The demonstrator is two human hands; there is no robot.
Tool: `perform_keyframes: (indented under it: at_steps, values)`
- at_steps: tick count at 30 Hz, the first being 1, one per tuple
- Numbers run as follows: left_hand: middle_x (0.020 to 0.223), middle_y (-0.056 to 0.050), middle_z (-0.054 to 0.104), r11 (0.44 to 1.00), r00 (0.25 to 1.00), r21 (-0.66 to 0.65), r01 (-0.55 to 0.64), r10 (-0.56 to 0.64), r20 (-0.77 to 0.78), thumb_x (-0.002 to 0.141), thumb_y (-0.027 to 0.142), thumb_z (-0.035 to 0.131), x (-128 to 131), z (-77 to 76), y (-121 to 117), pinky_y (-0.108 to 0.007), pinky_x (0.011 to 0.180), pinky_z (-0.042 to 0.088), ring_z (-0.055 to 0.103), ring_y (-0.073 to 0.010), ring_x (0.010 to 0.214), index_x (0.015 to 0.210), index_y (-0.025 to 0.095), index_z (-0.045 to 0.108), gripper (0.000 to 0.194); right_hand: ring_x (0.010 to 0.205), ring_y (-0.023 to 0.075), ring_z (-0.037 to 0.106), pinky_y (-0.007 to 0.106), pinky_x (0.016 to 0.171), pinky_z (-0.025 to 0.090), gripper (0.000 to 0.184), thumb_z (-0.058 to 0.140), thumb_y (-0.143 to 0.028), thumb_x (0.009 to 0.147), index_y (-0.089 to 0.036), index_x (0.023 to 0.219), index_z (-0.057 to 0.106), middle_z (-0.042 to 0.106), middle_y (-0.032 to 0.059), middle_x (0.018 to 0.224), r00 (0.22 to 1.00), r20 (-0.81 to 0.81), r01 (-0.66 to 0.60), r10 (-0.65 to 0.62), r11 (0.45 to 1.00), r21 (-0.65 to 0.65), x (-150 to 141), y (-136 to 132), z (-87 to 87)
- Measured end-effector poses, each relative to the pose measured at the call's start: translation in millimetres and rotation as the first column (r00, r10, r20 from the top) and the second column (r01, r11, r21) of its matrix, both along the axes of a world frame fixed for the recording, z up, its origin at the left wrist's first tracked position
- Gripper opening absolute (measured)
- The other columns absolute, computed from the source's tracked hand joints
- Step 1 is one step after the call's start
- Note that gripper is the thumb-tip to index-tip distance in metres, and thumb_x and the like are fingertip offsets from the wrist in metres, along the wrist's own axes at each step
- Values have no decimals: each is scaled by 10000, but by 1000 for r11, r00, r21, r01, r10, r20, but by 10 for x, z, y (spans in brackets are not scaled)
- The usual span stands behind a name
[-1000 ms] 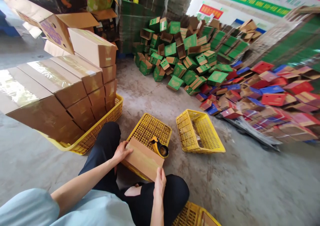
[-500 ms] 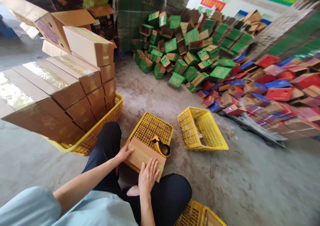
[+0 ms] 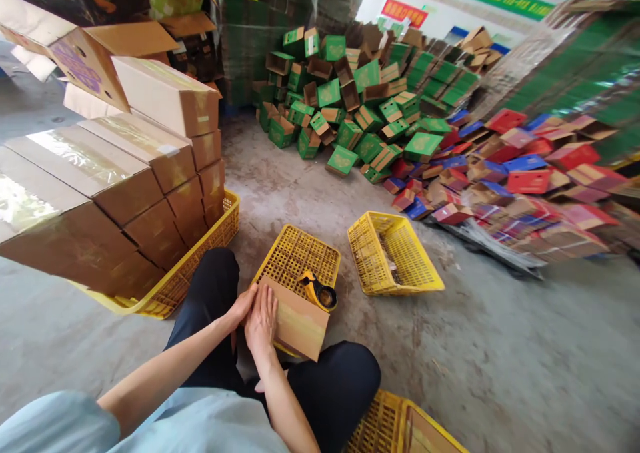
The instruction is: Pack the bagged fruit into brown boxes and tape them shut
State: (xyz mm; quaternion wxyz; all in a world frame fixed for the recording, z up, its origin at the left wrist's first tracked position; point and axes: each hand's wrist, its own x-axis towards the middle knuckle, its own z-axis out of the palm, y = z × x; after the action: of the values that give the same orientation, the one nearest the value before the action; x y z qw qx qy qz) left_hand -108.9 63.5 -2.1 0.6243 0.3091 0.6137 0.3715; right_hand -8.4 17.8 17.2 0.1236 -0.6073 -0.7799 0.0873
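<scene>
A brown cardboard box (image 3: 300,323) rests on an overturned yellow crate (image 3: 300,259) in front of my knees. My right hand (image 3: 261,319) lies flat on the box's left part, fingers stretched out. At the box's left end, my left hand (image 3: 243,304) touches the edge with its fingers partly hidden behind the right hand. A yellow and black tape dispenser (image 3: 319,293) sits on the crate just beyond the box.
Taped brown cartons (image 3: 100,173) are stacked on a yellow crate (image 3: 190,276) at left. Another yellow crate (image 3: 393,253) lies tilted on the concrete floor at right. Piles of green boxes (image 3: 350,99) and red and blue boxes (image 3: 515,186) fill the background. A yellow crate (image 3: 400,426) sits under me.
My right hand has slid from the box's right end leftward across its top to the left end, beside my left hand. The view has shifted slightly.
</scene>
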Motion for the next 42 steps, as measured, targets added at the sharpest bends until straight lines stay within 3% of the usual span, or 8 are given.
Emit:
perform_keyframes:
  at_steps: [5, 10, 14, 18, 24, 28, 36, 42]
  values:
    - [1666, -147, 348, 934, 930, 294, 204, -91, -357, 1043, 630, 357, -6, -106, -150, -450, 1273, 299, 327, -287, 1552, 1605, 142, 385, 745, 1573, 293, 277, 548, 1265, 244, 568, 331, -340, 1088, -194, 1637, 300, 343, 110, 1669, 999, 25, 25, -24, 999, -47, 252, -146, 72]
    - [1722, -149, 192, 649, 587, 440, 620, -12, -810, 1064, 535, 390, -39, -122, -388, -498, 1249, 331, 180, -308, 1599, 1651, 177, 274, 697, 1540, 365, 334, 633, 1208, 296, 697, 186, -522, 1091, -94, 1629, 304, 332, 194, 1661, 939, 147, 319, -312, 947, -26, 1109, -516, 11]
    - [1705, -183, 232, 577, 381, 342, 741, 57, -923, 1053, 547, 412, 109, -1, -490, -544, 1265, 261, 170, -338, 1600, 1656, 116, 238, 761, 1552, 389, 290, 592, 1192, 346, 870, 139, -652, 1049, -11, 1623, 271, 293, 238, 1669, 916, 116, 386, -384, 922, 9, 1494, -651, -98]
    - [1704, -217, 204, 452, 340, 286, 845, -41, -940, 943, 684, 550, 478, 93, -547, -557, 1275, 214, 153, -394, 1594, 1633, 52, 279, 974, 1552, 415, 269, 609, 1170, 362, 874, 149, -660, 1044, -20, 1625, 278, 273, 258, 1674, 917, 85, 390, -389, 921, 11, 1472, -604, -158]
    - [1713, -170, 209, 230, 356, 306, 924, -227, -906, 939, 578, 613, 816, 138, -568, -551, 1289, 166, 155, -367, 1600, 1637, 114, 292, 898, 1549, 410, 274, 634, 1141, 378, 817, 66, -589, 1056, -65, 1601, 377, 274, 245, 1680, 906, 151, 406, -396, 913, -44, 1398, -602, -118]
    - [1712, -139, 233, 249, 361, 290, 924, -321, -876, 900, 460, 685, 560, 190, -514, -473, 1298, 185, 204, -304, 1598, 1651, 169, 262, 910, 1555, 394, 271, 654, 1152, 350, 769, 102, -567, 1063, -94, 1634, 305, 260, 229, 1689, 891, 186, 432, -415, 900, -60, 1354, -598, -24]
    - [1723, -135, 198, 459, 374, 217, 861, -283, -883, 855, 297, 666, -208, 203, -685, -476, 1296, 203, 181, -293, 1602, 1659, 188, 213, 930, 1544, 412, 288, 697, 1161, 302, 763, 102, -541, 1065, -69, 1631, 299, 250, 240, 1688, 882, 201, 450, -426, 889, -88, 1292, -568, 88]
    - [1724, -116, 200, 551, 352, 180, 815, -223, -909, 826, 228, 627, -308, 189, -869, -502, 1289, 225, 206, -298, 1598, 1657, 190, 229, 922, 1550, 435, 269, 652, 1179, 309, 720, 180, -472, 1070, -22, 1616, 313, 265, 289, 1668, 861, 160, 501, -483, 859, -104, 1196, -538, 64]
